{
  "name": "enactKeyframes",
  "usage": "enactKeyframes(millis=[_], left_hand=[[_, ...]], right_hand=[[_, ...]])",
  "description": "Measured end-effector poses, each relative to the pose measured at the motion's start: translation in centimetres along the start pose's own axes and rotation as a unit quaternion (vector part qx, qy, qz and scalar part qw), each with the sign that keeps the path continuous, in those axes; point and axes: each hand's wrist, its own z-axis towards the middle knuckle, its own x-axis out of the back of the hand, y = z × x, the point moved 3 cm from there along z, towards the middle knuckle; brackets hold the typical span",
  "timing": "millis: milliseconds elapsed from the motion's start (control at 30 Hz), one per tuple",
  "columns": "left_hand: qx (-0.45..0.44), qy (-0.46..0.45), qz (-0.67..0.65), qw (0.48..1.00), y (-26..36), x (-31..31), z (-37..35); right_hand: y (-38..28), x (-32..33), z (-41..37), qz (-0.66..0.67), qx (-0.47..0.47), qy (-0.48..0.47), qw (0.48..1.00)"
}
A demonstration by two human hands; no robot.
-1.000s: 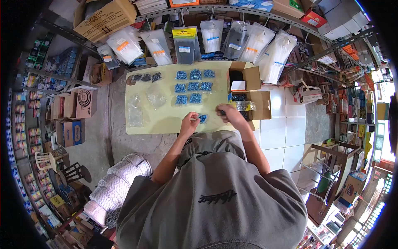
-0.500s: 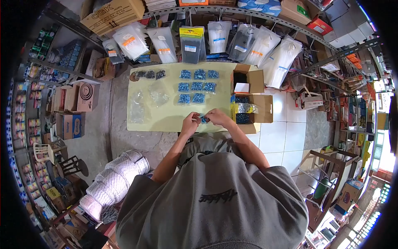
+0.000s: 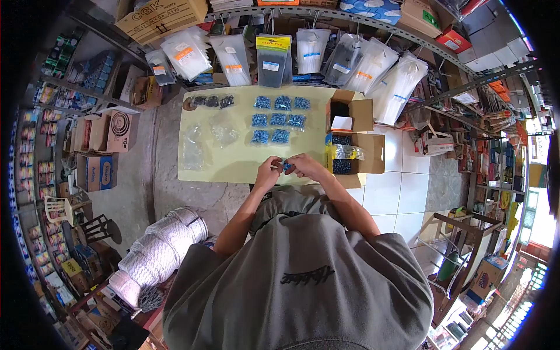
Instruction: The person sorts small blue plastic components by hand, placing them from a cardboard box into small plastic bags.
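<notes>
My left hand (image 3: 269, 173) and my right hand (image 3: 304, 165) meet at the near edge of a pale yellow table (image 3: 233, 166). Between their fingers they pinch one small clear bag of blue parts (image 3: 286, 167). Several filled bags of blue parts (image 3: 277, 119) lie in rows farther back on the table. Three dark bags (image 3: 210, 101) sit at the far left corner. Empty clear bags (image 3: 223, 133) lie left of the middle.
Two open cardboard boxes (image 3: 349, 114) (image 3: 353, 153) stand at the table's right edge, the nearer one holding dark and blue parts. Hanging packs of cable ties (image 3: 274, 58) line the shelf behind. Rolls of white rope (image 3: 157, 254) lie on the floor at my left.
A second ago my right hand was over by the nearer box; it has come back left and joined my left hand on the small bag. Since half a second ago little has moved.
</notes>
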Motion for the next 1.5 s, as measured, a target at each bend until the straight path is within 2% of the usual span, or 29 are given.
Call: enactKeyframes(millis=[300,433,600,833,1100,1433,1500], left_hand=[[-0.006,0.005,-0.009,1.0,-0.1,-0.1,0.2],[-0.014,0.004,-0.011,1.0,0.1,0.1,0.1],[-0.014,0.002,-0.013,1.0,0.7,0.2,-0.2],[-0.006,0.002,-0.01,1.0,0.9,0.1,-0.3],[-0.03,0.012,-0.006,0.999,0.2,0.0,0.0],[-0.026,0.008,-0.007,1.0,-0.1,-0.1,0.2],[-0.034,0.013,-0.005,0.999,-0.3,-0.1,0.3]], right_hand=[[0.1,-0.2,-0.1,0.121,-0.026,-0.006,0.992],[0.2,-0.1,-0.2,0.115,-0.03,0.0,0.993],[0.0,-0.2,-0.2,0.032,-0.038,0.008,0.999],[-0.4,-0.3,-0.5,0.07,-0.034,-0.004,0.997],[0.0,-0.6,-0.2,0.004,-0.02,-0.048,0.999],[-0.3,-0.8,-0.6,0.045,-0.036,-0.041,0.998],[0.0,-0.6,-0.2,0.071,-0.014,-0.056,0.996]])
